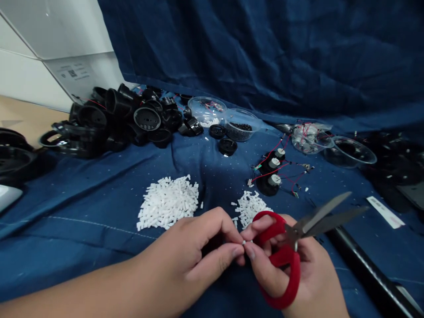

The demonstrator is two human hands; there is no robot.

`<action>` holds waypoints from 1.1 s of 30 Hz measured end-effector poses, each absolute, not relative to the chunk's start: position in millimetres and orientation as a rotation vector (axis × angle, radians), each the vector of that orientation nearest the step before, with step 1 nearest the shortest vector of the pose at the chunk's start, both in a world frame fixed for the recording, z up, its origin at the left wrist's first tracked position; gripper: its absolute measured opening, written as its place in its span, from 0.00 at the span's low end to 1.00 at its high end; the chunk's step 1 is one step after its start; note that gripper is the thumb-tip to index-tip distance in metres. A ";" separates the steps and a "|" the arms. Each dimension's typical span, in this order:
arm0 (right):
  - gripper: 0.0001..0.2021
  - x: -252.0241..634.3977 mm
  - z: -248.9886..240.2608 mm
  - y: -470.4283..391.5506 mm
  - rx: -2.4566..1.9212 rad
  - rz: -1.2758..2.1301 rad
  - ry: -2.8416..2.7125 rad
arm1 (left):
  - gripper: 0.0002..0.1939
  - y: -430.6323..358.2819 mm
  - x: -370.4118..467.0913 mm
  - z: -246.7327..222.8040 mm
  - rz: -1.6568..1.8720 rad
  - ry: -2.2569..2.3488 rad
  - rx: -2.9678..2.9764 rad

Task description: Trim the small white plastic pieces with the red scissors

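Observation:
Red-handled scissors (291, 240) hang on my right hand (298, 269), their blades apart and pointing up and to the right. My right thumb passes through one loop, and its tip meets my left fingertips. Between the fingertips of both hands is a tiny white piece (244, 242), mostly covered. My left hand (212, 247) pinches at it with thumb and forefinger. Beyond my left hand lies a large pile of small white plastic pieces (167, 201). A smaller white pile (251, 207) sits just past my fingertips, partly hidden by the scissors.
Black plastic housings (115, 117) are heaped at the back left. Clear bowls (243, 126) of small parts stand along the back. Wired motors (273, 176) lie right of centre. A black tube (367, 269) runs along the right. Blue cloth (99, 194) covers the surface.

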State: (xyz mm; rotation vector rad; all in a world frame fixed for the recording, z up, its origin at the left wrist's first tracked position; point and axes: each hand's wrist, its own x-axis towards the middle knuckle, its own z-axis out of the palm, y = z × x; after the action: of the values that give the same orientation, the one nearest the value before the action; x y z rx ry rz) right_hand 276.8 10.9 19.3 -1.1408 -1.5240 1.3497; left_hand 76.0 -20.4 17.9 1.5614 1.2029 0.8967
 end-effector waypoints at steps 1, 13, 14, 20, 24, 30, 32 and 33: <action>0.10 277.0 19.1 10.6 -1.138 1.344 -1.514 | 0.05 -20.4 75.9 17.3 0.893 1.200 1.555; 0.11 278.5 18.6 6.7 -1.209 1.359 -1.461 | 0.03 -20.3 75.5 17.5 0.903 1.225 1.628; 0.11 278.7 18.5 6.9 -1.210 1.368 -1.454 | 0.02 -20.0 75.9 16.9 0.899 1.240 1.643; 0.11 277.8 18.4 9.7 -1.200 1.396 -1.506 | 0.04 -19.4 78.2 12.5 0.949 1.272 1.694; 0.13 278.6 17.8 10.3 -1.225 1.393 -1.528 | 0.06 -20.6 78.4 13.2 0.979 1.317 1.697; 0.26 289.4 11.1 10.9 -1.105 1.590 -1.511 | 0.04 -21.6 74.7 16.2 1.160 1.388 1.708; 0.32 293.5 6.1 12.3 -1.009 1.677 -1.585 | 0.04 -21.0 72.3 17.2 1.267 1.412 1.714; 0.34 295.2 3.0 13.2 -0.994 1.709 -1.638 | 0.05 -20.5 71.2 17.8 1.324 1.425 1.713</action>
State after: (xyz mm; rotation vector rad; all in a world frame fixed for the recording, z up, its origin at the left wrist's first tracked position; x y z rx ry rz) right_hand 295.2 13.2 3.0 -0.9942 -1.6378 1.7088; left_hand 71.2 -20.5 17.8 1.7128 1.4246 1.3235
